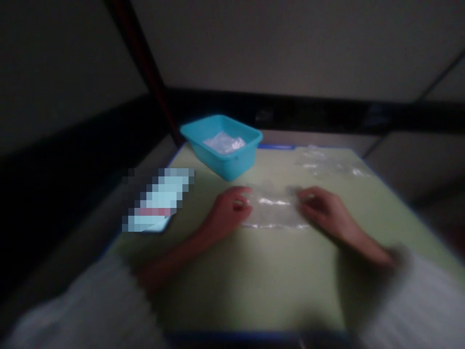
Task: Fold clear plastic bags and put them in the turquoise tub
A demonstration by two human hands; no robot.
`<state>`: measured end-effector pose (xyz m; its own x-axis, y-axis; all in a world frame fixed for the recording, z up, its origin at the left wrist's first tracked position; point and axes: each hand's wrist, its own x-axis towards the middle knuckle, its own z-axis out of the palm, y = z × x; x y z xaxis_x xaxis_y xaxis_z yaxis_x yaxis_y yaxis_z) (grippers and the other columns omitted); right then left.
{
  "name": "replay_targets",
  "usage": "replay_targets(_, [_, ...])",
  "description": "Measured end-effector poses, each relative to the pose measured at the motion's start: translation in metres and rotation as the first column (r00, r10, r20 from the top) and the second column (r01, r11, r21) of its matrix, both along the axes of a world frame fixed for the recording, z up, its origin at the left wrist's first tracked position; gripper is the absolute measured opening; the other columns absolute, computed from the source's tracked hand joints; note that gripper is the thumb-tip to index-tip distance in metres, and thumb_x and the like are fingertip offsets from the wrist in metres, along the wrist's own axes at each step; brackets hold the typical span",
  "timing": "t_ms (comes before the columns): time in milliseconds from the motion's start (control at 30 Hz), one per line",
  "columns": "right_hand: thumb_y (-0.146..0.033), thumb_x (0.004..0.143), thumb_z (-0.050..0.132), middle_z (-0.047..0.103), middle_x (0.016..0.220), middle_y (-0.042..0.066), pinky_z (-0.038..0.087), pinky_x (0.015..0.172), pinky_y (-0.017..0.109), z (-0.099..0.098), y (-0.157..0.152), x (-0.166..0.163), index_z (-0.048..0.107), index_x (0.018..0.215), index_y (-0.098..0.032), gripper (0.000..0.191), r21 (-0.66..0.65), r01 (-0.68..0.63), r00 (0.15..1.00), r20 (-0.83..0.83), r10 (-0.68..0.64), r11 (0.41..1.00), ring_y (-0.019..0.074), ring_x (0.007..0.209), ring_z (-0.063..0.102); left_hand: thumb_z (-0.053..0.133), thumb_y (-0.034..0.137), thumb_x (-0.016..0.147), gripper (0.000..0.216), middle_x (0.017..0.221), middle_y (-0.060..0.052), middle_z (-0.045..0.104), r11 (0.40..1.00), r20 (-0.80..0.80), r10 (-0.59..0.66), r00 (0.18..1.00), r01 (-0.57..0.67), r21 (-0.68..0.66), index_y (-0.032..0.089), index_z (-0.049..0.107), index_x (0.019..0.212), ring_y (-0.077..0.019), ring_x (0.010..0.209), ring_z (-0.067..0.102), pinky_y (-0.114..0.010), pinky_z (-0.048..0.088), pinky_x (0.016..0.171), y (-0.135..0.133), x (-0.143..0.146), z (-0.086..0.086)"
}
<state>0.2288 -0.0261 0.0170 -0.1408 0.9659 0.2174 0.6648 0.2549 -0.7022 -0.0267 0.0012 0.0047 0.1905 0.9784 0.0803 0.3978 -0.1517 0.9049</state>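
Note:
A clear plastic bag (274,213) lies between my two hands, low over the yellow-green table top (254,276). My left hand (234,206) pinches its left edge, thumb and fingers closed together. At the opposite edge, my right hand (321,208) grips the bag with curled fingers. Light glints in streaks across the plastic, which looks stretched fairly flat. Blur hides whether anything is inside it.
A turquoise plastic basket (232,165) with clear plastic bags (225,143) in it stands at the back left. More clear plastic (330,165) lies at the back right. A pixelated bright phone-like object (160,203) rests at the left edge.

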Motion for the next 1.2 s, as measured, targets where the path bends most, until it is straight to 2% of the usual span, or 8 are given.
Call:
replay_targets(100, [-0.031,0.079,0.054,0.066,0.08,0.008,0.051,0.054,0.032,0.0,0.001,0.0,0.061,0.09,-0.016,0.02,0.101,-0.004,0.999,0.052,-0.001,0.995,0.0181,0.06,0.062,0.057,0.01,0.068,0.04,0.117,-0.012,0.06,0.979,-0.097,-0.01,0.995,0.03,0.204,0.011,0.061,0.108,-0.0204,0.099,0.062,-0.031,0.055,0.077,0.003,-0.002,-0.003])
replay_targets(167, [-0.03,0.083,0.051,0.067,0.091,0.011,0.054,0.064,0.036,0.002,0.001,-0.001,0.062,0.092,-0.016,0.02,0.193,-0.046,0.992,0.123,0.022,0.98,0.0207,0.072,0.065,0.056,0.011,0.072,0.036,0.127,-0.012,0.055,0.93,-0.224,-0.019,0.974,0.099,0.353,0.012,0.062,0.107,-0.0226,0.114,0.054,-0.039,0.048,0.094,0.003,-0.002,-0.004])
replay_targets(233, [-0.031,0.088,0.048,0.066,0.105,0.014,0.052,0.08,0.041,0.004,0.002,-0.003,0.062,0.102,-0.015,0.026,0.248,-0.148,0.966,0.242,0.087,0.957,0.0244,0.092,0.064,0.055,0.015,0.077,0.034,0.13,-0.012,0.054,0.881,-0.364,-0.055,0.93,0.216,0.42,0.012,0.061,0.111,-0.0222,0.122,0.049,-0.041,0.039,0.105,0.001,-0.002,-0.004])
replay_targets(333, [-0.04,0.092,0.043,0.057,0.128,0.017,0.039,0.1,0.051,0.003,0.004,-0.006,0.053,0.125,-0.012,0.044,0.214,-0.287,0.873,0.46,0.163,0.934,0.029,0.118,0.052,0.054,0.026,0.084,0.04,0.137,-0.014,0.048,0.831,-0.538,-0.125,0.834,0.384,0.403,0.009,0.056,0.119,-0.0222,0.128,0.043,-0.038,0.033,0.11,-0.003,-0.001,-0.006])
replay_targets(433, [-0.052,0.092,0.038,0.04,0.144,0.018,0.025,0.107,0.059,-0.005,0.004,-0.006,0.038,0.139,-0.011,0.062,0.127,-0.321,0.772,0.608,0.182,0.938,0.0314,0.133,0.036,0.05,0.036,0.087,0.05,0.143,-0.015,0.041,0.814,-0.652,-0.147,0.744,0.466,0.347,0.007,0.049,0.128,-0.0234,0.134,0.035,-0.039,0.027,0.113,-0.007,0.001,-0.009])
replay_targets(700, [-0.069,0.087,0.021,0.024,0.15,0.02,0.019,0.108,0.059,-0.018,0.004,0.0,0.022,0.146,-0.009,0.084,0.038,-0.304,0.707,0.678,0.199,0.952,0.0315,0.139,0.023,0.041,0.049,0.089,0.067,0.151,-0.019,0.021,0.825,-0.785,-0.14,0.603,0.509,0.244,0.006,0.03,0.14,-0.0263,0.142,0.016,-0.044,0.016,0.114,-0.011,0.002,-0.009])
replay_targets(933, [-0.067,0.088,0.026,0.021,0.152,0.018,0.016,0.109,0.059,-0.025,0.005,0.001,0.007,0.15,-0.017,0.082,0.057,-0.292,0.715,0.676,0.178,0.955,0.0315,0.139,0.02,0.037,0.051,0.09,0.069,0.152,-0.021,0.018,0.812,-0.804,-0.138,0.579,0.531,0.243,0.005,0.027,0.141,-0.0279,0.142,0.012,-0.046,0.015,0.113,-0.011,0.0,-0.01])
replay_targets(1200, [-0.063,0.091,0.023,0.015,0.153,0.02,0.015,0.109,0.059,-0.009,-0.001,0.001,-0.003,0.149,-0.016,0.079,0.111,-0.4,0.725,0.645,0.24,0.91,0.0302,0.14,0.013,0.043,0.05,0.088,0.074,0.152,-0.02,0.016,0.799,-0.712,-0.153,0.685,0.51,0.319,0.005,0.022,0.143,-0.0261,0.143,0.009,-0.044,0.015,0.115,-0.019,0.003,-0.001])
